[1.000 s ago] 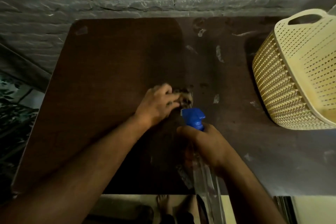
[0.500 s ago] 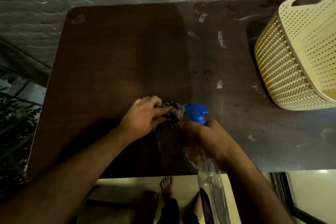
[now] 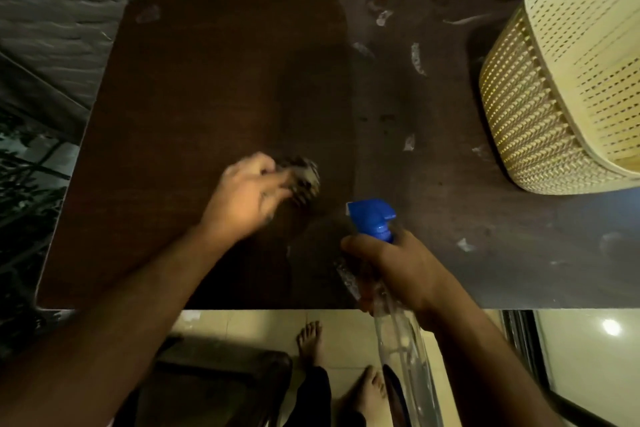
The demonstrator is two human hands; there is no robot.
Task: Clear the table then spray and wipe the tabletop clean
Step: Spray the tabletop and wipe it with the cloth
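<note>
Step in hand: wiping, judged from the hands and the surface. Clearing looks done; the only large item on the counter (image 3: pixel 207 80) is a cream perforated basket (image 3: pixel 568 87) at the far right, partly over the edge of view.

Left hand (image 3: pixel 246 198): fingers curled round a small wadded cloth (image 3: pixel 304 180), dark and patterned, pressing it onto the counter a little left of centre, near the front half. The hand is motion-blurred, so the exact finger placement cannot be read.

Right hand (image 3: pixel 398 270): fingers wrapped round the neck of a clear spray bottle (image 3: pixel 401 333) with a blue trigger head (image 3: pixel 372 218). Bottle is tilted, nozzle pointing forward over the counter, body hanging back past the front edge. Whether a finger sits on the trigger cannot be told.

Surface: left portion of the counter reads as uniform dark brown. Right portion carries pale scraps and smears (image 3: pixel 415 57), scattered from the back edge to the front, near the basket.

Judgement: task partly done; the right half looks untreated. Next move calls for aiming the nozzle at the smeared right side, spraying, then carrying the cloth across that zone. The basket may need shifting to reach beneath it.

Below the front edge: tiled floor and bare feet (image 3: pixel 308 340).
</note>
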